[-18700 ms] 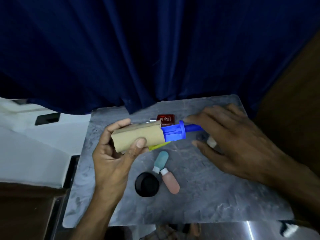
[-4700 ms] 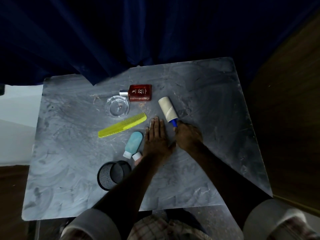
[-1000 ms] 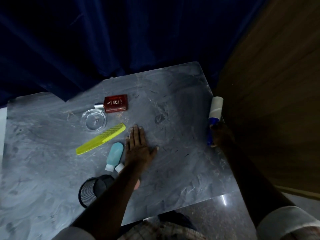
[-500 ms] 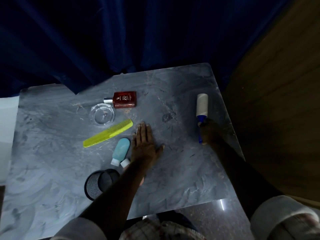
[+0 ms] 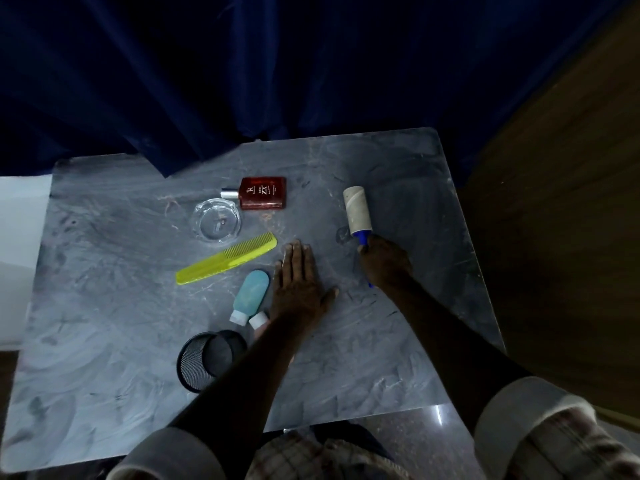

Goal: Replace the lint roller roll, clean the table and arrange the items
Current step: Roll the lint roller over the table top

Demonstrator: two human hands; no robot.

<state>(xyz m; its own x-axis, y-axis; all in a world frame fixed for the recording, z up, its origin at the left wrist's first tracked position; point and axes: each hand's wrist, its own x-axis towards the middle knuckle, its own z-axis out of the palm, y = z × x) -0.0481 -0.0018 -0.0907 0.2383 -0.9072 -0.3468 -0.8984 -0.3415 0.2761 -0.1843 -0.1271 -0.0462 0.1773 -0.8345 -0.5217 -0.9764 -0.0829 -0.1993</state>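
My right hand [image 5: 382,261] grips the blue handle of the lint roller [image 5: 357,213]. Its pale roll lies on the grey marble table [image 5: 398,358], right of centre. My left hand [image 5: 298,289] rests flat on the table with fingers together, holding nothing. Left of it lie a teal tube [image 5: 251,295] and a pink tube [image 5: 259,319], the latter mostly hidden under my forearm. A yellow comb [image 5: 227,262], a clear glass dish [image 5: 217,220] and a red perfume bottle [image 5: 262,193] lie farther back. A black mesh cup [image 5: 204,358] lies on its side near my left forearm.
A dark blue curtain [image 5: 242,81] hangs along the table's far edge and drapes onto it. A brown wooden surface [image 5: 554,220] stands close to the table's right edge. A white surface [image 5: 17,237] borders the left side.
My right hand has drawn the lint roller from the table's right edge leftward toward the middle. My left hand stays flat in the same spot.
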